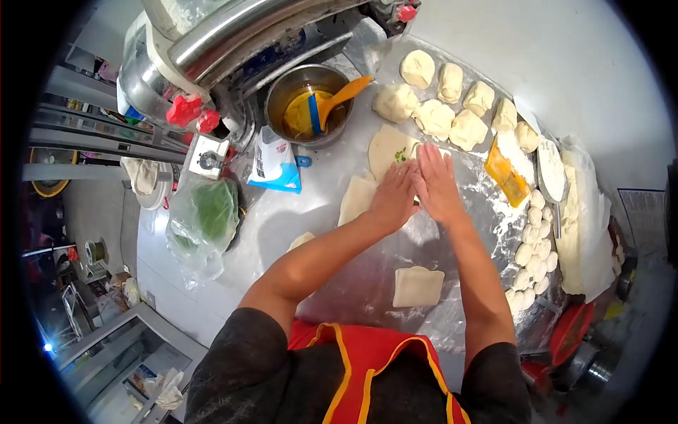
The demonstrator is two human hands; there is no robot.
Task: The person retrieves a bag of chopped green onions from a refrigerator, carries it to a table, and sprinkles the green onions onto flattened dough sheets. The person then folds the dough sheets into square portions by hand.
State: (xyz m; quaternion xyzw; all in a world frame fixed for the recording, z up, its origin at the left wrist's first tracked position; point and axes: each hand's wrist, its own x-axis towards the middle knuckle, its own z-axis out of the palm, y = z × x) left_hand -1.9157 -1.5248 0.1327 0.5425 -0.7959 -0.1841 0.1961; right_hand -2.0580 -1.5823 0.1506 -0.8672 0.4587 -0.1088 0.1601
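Both hands press side by side on a flat sheet of dough [385,150] with green bits on it. My left hand [394,194] lies on the dough's near side, its fingers pressed together and pointing up and right. Against it, my right hand [436,180] has its fingers extended close together over the dough's right part. What lies under the palms is hidden. Another flat dough piece [357,199] is just left of my left hand. Nearer my body, a folded square of dough [418,287] rests on the floured metal table [360,283].
A steel bowl [275,106] holds oil and an orange-handled brush [344,95]. Dough lumps [434,119] stand at the back, small dough balls [534,254] at the right. An orange scraper [506,177], blue-white packet [274,164] and plastic-covered greens [214,212] lie around. A machine [212,42] stands upper left.
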